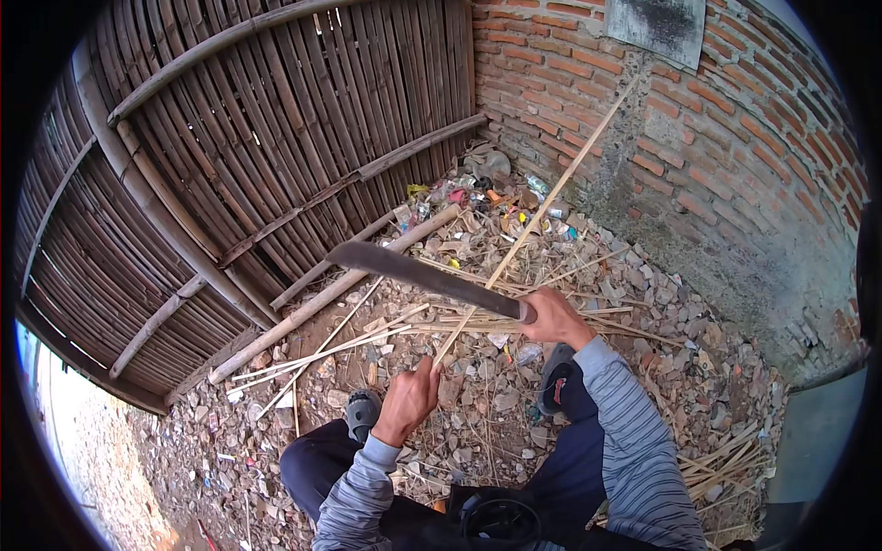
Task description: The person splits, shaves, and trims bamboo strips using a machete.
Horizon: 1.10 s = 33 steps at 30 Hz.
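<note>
My right hand (pixel 554 317) is closed round the handle of a machete (pixel 413 275), whose long dark blade points left and widens to a rounded tip. A long pale bamboo strip (pixel 542 213) runs from my left hand (pixel 410 400) up and away to the brick wall side. My left fingers are wrapped round its near end. The blade crosses the strip a little beyond that hand; whether they touch I cannot tell. Several more bamboo strips (pixel 335 349) lie on the ground past my feet.
A slatted bamboo fence (pixel 303 119) stands at the left, with a bamboo pole (pixel 322 303) along its foot. A brick wall (pixel 726 156) rises at the right. Stony ground carries litter (pixel 514 207) in the corner. A pile of strips (pixel 730 473) lies by my right side, near a grey panel (pixel 820 450).
</note>
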### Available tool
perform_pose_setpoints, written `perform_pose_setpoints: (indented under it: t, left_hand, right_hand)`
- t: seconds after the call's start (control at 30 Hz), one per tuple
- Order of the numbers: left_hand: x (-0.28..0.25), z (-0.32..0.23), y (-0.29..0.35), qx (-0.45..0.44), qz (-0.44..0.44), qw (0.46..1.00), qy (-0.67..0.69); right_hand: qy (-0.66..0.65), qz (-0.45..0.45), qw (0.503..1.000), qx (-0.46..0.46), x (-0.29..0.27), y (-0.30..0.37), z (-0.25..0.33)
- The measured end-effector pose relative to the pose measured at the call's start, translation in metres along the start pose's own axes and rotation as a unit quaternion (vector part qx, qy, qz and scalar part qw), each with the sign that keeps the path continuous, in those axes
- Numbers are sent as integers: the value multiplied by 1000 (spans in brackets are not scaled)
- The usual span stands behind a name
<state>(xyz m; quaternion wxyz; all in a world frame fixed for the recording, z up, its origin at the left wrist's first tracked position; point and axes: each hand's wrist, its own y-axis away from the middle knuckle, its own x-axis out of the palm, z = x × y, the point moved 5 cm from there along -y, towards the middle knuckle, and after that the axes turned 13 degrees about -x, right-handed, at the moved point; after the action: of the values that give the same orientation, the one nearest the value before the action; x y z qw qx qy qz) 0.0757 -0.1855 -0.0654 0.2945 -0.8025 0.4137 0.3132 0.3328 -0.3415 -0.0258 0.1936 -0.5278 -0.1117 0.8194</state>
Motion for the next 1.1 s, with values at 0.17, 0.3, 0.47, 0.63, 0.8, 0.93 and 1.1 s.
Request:
perform_pose_setpoints:
  t: [0.17, 0.3, 0.47, 0.63, 0.8, 0.93, 1.1]
  left_hand:
    - [0, -7, -7, -10, 1, 1000, -2]
    - [7, 0, 0, -8, 5, 1000, -7]
    - [3, -1, 4, 5, 4, 1000, -22]
    - [3, 1, 11, 1, 4, 999, -38]
    - [3, 11, 21, 11, 6, 999, -40]
    - [15, 9, 25, 9, 0, 998, -60]
    - [15, 5, 33, 22, -10, 999, -48]
  right_hand:
    - [6, -84, 989, 122, -31, 10, -50]
    - [-35, -6, 994, 108, -3, 8, -27]
    - [11, 11, 1000, 9, -3, 4, -7]
    - [63, -95, 980, 164, -65, 27, -78]
    - [118, -104, 981, 112, -61, 29, -58]
    - [42, -69, 986, 146, -42, 23, -39]
    - [48, -30, 998, 3, -26, 12, 11]
